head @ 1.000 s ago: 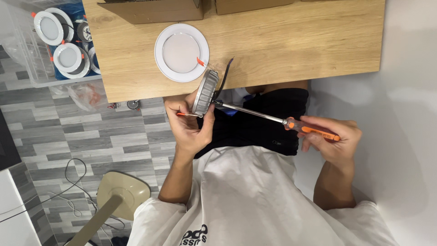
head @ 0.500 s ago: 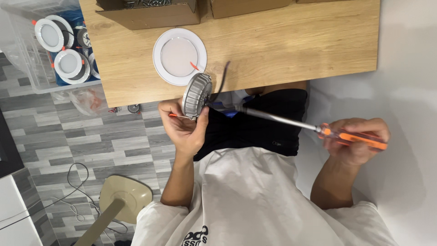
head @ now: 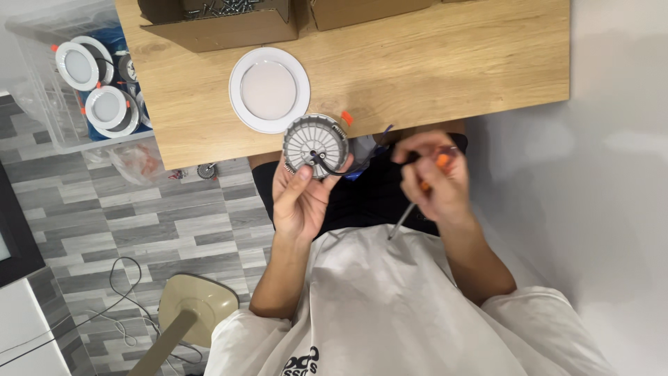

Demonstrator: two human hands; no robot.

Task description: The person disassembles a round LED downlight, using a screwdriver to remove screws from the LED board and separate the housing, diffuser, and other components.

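My left hand (head: 300,200) holds a round silver finned lamp housing (head: 314,144) at the near edge of the wooden table (head: 445,63), its ribbed back facing me and a dark wire curling from its centre. An orange clip (head: 346,118) sticks out at its upper right. My right hand (head: 430,178) grips an orange-handled screwdriver (head: 424,186), shaft pointing down towards my white shirt. A round white lamp (head: 269,90) lies face up on the table just beyond the housing.
Two open cardboard boxes (head: 229,21) sit at the table's far side, one with screws. A clear plastic bin (head: 69,83) with more round white lamps stands on the grey plank floor at left. A beige stool (head: 191,313) and cables lie below. White wall at right.
The right hand drew the screwdriver away from the housing and swung it so the tip points down at my chest. The left hand turned the housing to show its ribbed back.
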